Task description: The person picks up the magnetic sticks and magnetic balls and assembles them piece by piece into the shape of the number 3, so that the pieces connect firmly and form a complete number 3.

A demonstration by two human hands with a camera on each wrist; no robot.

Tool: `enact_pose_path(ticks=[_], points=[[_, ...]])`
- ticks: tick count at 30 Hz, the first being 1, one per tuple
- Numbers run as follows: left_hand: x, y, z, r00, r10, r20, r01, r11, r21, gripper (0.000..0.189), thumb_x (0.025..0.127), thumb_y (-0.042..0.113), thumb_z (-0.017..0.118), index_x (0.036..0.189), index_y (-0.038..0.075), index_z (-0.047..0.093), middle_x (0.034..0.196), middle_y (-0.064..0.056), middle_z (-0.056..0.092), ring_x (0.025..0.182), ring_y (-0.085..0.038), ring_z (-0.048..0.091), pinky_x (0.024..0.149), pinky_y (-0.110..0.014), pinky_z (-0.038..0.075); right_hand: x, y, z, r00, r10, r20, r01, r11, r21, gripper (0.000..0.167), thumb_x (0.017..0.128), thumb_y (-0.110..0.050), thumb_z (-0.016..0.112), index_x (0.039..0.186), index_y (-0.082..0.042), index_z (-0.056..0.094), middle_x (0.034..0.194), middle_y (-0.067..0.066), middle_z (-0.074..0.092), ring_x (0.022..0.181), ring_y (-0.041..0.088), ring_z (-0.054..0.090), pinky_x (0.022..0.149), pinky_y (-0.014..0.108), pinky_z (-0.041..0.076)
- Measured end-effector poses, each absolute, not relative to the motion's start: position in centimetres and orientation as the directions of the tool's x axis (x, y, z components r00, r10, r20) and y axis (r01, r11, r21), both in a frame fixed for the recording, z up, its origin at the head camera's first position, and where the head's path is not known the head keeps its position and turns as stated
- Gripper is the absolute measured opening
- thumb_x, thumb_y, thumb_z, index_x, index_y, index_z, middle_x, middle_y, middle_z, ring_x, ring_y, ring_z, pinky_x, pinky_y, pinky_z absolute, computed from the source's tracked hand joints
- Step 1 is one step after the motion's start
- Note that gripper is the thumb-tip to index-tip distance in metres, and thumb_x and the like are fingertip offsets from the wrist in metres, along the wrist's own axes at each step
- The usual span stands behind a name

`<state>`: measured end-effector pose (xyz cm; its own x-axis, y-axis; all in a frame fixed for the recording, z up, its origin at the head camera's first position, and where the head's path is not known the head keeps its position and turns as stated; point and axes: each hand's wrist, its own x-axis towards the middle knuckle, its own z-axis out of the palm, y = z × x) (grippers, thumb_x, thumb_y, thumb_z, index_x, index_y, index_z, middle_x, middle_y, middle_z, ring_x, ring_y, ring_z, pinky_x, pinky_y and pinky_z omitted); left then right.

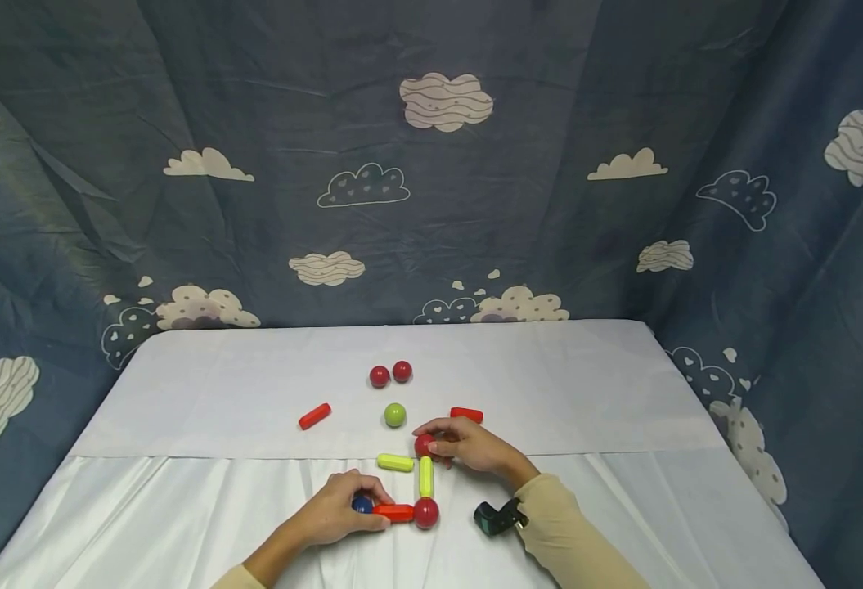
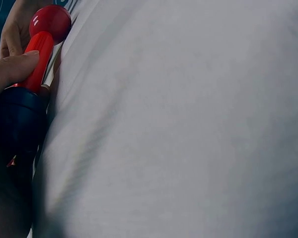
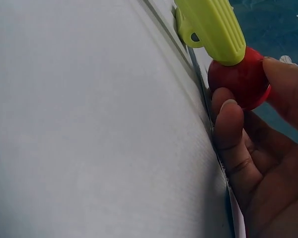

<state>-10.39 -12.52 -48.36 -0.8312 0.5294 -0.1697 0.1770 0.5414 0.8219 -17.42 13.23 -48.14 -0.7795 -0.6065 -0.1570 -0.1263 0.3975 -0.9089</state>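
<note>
My left hand (image 1: 339, 511) grips a red toy rod (image 1: 396, 513), with the thumb along its side in the left wrist view. A blue ball (image 1: 361, 503) sits at the rod's left end, partly covered by the fingers. The rod's other end meets a red ball (image 1: 426, 513). From that ball a yellow-green rod (image 1: 426, 477) runs away from me to a second red ball (image 1: 424, 444). My right hand (image 1: 475, 448) pinches this far ball between thumb and fingers; in the right wrist view the yellow-green rod (image 3: 218, 34) touches it.
Another yellow-green rod (image 1: 395, 463) lies just left of the joined pieces. Farther back are a green ball (image 1: 395, 415), two red balls (image 1: 379, 376) and two loose red rods (image 1: 315, 416), one near the right hand. A cloud-patterned curtain (image 1: 365, 229) hangs behind the white-covered table (image 1: 217, 393).
</note>
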Motion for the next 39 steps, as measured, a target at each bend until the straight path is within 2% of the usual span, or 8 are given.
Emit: enact_pose_path(ticks=[19, 22, 24, 29, 33, 39], points=[[-10.3, -12.6, -48.3, -0.829, 0.527, -0.188, 0.159, 0.544, 0.824, 0.015, 0.079, 0.027, 0.079, 0.091, 0.024, 0.07, 0.088, 0.012, 0.061, 0.09, -0.016, 0.046, 0.084, -0.043, 0.032, -17.3, 13.0, -48.4, -0.819, -0.552, -0.154, -0.1, 0.402, -0.91, 0.032, 0.092, -0.01, 0.063, 0.124, -0.004, 0.063, 0.082, 0.004, 0.063, 0.063, 0.017, 0.056, 0.061, 0.024, 0.047], [-10.3, -12.6, -48.3, -0.829, 0.53, -0.18, 0.165, 0.54, 0.825, 0.015, 0.079, 0.027, 0.079, 0.091, 0.024, 0.07, 0.087, 0.013, 0.061, 0.09, -0.015, 0.046, 0.084, -0.043, 0.032, -17.3, 13.1, -48.3, -0.823, -0.545, -0.158, -0.088, 0.398, -0.913, 0.034, 0.091, -0.011, 0.065, 0.123, -0.003, 0.062, 0.085, 0.005, 0.064, 0.065, 0.018, 0.057, 0.061, 0.025, 0.047], [-10.3, -12.6, -48.3, -0.829, 0.532, -0.175, 0.17, 0.537, 0.826, 0.015, 0.079, 0.028, 0.079, 0.091, 0.024, 0.07, 0.087, 0.013, 0.062, 0.09, -0.015, 0.046, 0.084, -0.042, 0.032, -17.4, 13.2, -48.0, -0.833, -0.532, -0.154, -0.092, 0.407, -0.909, 0.034, 0.09, -0.012, 0.066, 0.123, -0.004, 0.062, 0.093, 0.006, 0.064, 0.067, 0.018, 0.058, 0.062, 0.026, 0.048], [-10.3, -12.6, -48.4, -0.832, 0.525, -0.181, 0.164, 0.543, 0.824, 0.015, 0.079, 0.027, 0.079, 0.091, 0.024, 0.07, 0.089, 0.012, 0.061, 0.091, -0.017, 0.046, 0.085, -0.044, 0.032, -17.8, 14.0, -46.7, -0.879, -0.467, -0.093, -0.161, 0.474, -0.866, 0.034, 0.088, -0.013, 0.07, 0.12, -0.005, 0.064, 0.107, 0.009, 0.063, 0.072, 0.017, 0.055, 0.061, 0.026, 0.047], [-10.3, -12.5, -48.4, -0.831, 0.521, -0.194, 0.15, 0.546, 0.824, 0.016, 0.079, 0.027, 0.079, 0.091, 0.023, 0.07, 0.088, 0.012, 0.061, 0.092, -0.017, 0.045, 0.085, -0.045, 0.031, -18.6, 14.8, -46.2, -0.922, -0.384, -0.053, -0.177, 0.539, -0.823, 0.033, 0.083, -0.009, 0.074, 0.115, -0.006, 0.066, 0.098, 0.007, 0.064, 0.072, 0.017, 0.052, 0.059, 0.026, 0.046], [-10.4, -12.5, -48.4, -0.825, 0.536, -0.178, 0.164, 0.529, 0.832, 0.015, 0.079, 0.027, 0.079, 0.091, 0.023, 0.07, 0.088, 0.012, 0.062, 0.09, -0.015, 0.046, 0.084, -0.042, 0.032, -20.2, 15.9, -46.4, -0.965, -0.259, -0.044, -0.14, 0.648, -0.749, 0.032, 0.075, -0.005, 0.081, 0.105, -0.01, 0.069, 0.091, 0.0, 0.062, 0.077, 0.016, 0.052, 0.067, 0.027, 0.046]])
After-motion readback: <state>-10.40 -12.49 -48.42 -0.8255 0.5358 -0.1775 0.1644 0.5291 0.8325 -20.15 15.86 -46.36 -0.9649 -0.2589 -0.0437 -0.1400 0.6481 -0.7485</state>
